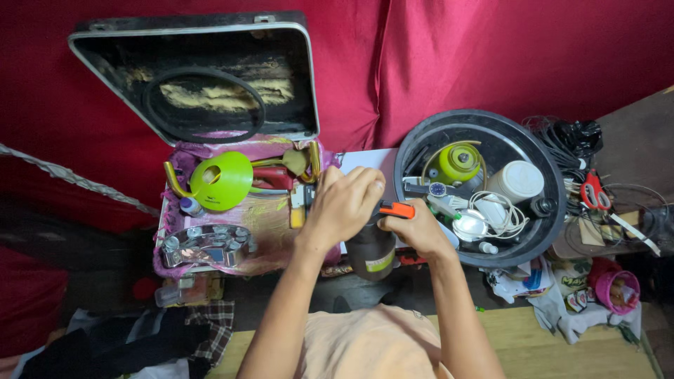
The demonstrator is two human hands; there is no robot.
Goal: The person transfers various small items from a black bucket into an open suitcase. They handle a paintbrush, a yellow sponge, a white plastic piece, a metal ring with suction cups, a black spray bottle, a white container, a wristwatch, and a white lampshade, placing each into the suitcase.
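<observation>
We see our left hand (344, 203) closed over the top of a dark spray bottle (371, 253) at the centre of the view. Our right hand (420, 228), at 3 o'clock of the bottle, is grasping its orange trigger (397, 209). At 10 o'clock stands an open case (210, 84) with a green funnel (222, 180) inside it. At 2 o'clock, just beside the right hand, is a round black tub (547, 210) full of small things; red scissors (595, 191) lie beyond it.
</observation>
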